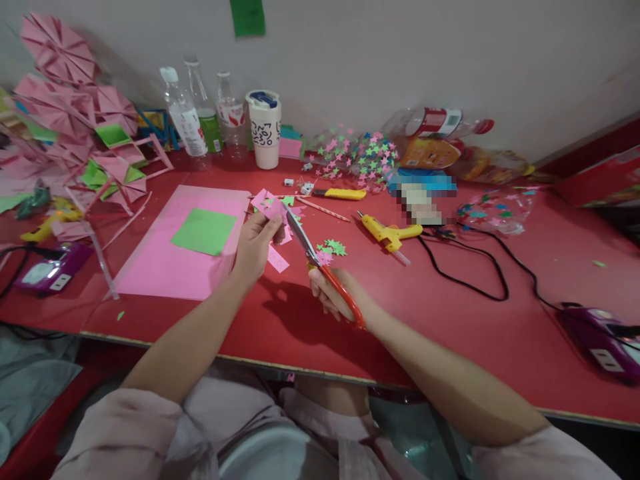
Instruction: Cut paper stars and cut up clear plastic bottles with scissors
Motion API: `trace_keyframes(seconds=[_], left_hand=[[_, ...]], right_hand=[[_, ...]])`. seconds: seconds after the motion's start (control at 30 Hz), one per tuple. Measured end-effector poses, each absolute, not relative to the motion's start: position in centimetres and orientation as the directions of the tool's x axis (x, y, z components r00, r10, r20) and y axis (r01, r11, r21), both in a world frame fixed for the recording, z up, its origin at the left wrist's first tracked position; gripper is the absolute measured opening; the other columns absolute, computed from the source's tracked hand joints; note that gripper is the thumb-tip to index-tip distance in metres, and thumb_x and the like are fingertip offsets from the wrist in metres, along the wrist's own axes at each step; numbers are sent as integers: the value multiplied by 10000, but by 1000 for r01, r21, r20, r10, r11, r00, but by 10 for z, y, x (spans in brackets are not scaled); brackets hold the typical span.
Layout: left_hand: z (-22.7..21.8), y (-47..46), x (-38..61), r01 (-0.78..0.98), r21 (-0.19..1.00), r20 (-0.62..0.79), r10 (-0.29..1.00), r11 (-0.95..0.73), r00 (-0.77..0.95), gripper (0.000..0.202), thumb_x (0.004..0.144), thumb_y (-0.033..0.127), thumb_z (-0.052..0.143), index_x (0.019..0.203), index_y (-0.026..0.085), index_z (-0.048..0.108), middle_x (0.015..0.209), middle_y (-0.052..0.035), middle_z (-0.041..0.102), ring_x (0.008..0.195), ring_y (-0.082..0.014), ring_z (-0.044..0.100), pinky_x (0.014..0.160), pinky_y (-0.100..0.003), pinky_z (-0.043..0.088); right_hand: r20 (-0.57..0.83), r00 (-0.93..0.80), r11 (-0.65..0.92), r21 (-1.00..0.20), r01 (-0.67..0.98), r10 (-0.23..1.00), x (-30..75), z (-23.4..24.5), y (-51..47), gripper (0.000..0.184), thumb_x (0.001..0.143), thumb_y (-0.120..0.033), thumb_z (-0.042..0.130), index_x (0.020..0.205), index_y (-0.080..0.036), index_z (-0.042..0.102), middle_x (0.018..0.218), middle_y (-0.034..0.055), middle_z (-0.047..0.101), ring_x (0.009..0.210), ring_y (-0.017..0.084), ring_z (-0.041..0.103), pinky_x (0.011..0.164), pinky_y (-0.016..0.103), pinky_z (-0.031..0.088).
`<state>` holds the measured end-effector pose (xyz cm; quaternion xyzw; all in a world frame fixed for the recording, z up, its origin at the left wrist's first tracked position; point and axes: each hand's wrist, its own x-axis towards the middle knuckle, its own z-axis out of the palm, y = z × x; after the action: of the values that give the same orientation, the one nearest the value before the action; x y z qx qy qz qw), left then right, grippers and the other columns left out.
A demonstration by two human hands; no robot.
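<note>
My left hand [256,245] pinches a small pink paper piece [269,205] above the red table [450,313]. My right hand [336,295] is closed round the orange handles of a pair of scissors [320,263]. The scissor blades point up and left and meet the pink piece. Small green and pink paper stars [331,249] lie on the table just right of the blades. A pink scrap [277,259] lies below the paper.
A pink sheet [150,267] with a green square [204,231] lies at left. A yellow glue gun [389,233], yellow knife [341,194], pencil [324,210], star pile [357,157], cup [265,130], bottles [193,117], pink paper fans [65,120], black cables [475,267] and purple devices [603,340] surround it.
</note>
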<state>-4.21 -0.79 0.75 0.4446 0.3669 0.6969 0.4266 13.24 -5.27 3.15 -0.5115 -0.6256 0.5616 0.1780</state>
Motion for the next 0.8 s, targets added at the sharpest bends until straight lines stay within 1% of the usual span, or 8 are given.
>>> trace_keyframes(seconds=[0.13,0.33,0.43,0.6,0.67,0.73,0.8], left_hand=[[9,-7,-44,-266,891,314,922,-368,-226,214,793,327,631,662,179,549,520,51,527,467,-40,471,453,-178,378],[13,-7,-49,-240,906,290,924,-348,-247,247,777,347,654,644,172,542,498,56,521,434,-29,441,434,-167,348],[13,-5,-53,-266,898,284,923,-351,-260,268,787,352,646,633,174,516,504,57,506,442,-28,436,442,-166,346],[15,-4,-55,-300,877,274,904,-375,-329,256,795,360,634,649,181,523,522,54,511,460,-32,445,448,-161,364],[14,-5,-53,-319,877,265,916,-359,-302,268,805,381,614,650,177,536,527,47,520,457,-33,453,438,-163,361],[13,-6,-50,-337,886,250,940,-319,-232,271,804,395,609,659,172,554,540,38,535,459,-38,471,433,-170,367],[12,-7,-46,-347,891,241,953,-293,-184,245,792,379,620,675,171,565,564,32,551,478,-44,494,444,-175,385]], right_hand=[[-338,-411,-144,-889,435,847,133,31,-52,467,845,-614,441,609,-212,420,337,-93,354,269,64,356,375,213,384],[-331,-403,-150,-896,418,853,133,33,-51,481,801,-639,501,598,-210,422,349,-97,346,271,59,352,373,212,387],[-332,-396,-148,-892,427,856,133,34,-51,471,816,-625,487,602,-211,421,349,-96,349,268,60,353,369,210,382],[-343,-406,-139,-881,453,847,133,34,-51,466,831,-614,474,597,-214,416,329,-90,354,264,66,364,358,206,365],[-349,-400,-151,-881,448,847,133,33,-50,466,830,-611,477,595,-214,417,323,-92,352,260,64,359,369,209,380],[-340,-393,-153,-887,436,854,133,31,-50,465,827,-611,484,594,-212,425,324,-92,356,260,62,357,370,208,383],[-332,-389,-151,-892,426,860,132,30,-49,472,812,-621,503,590,-211,429,326,-93,356,258,62,358,358,205,372]])
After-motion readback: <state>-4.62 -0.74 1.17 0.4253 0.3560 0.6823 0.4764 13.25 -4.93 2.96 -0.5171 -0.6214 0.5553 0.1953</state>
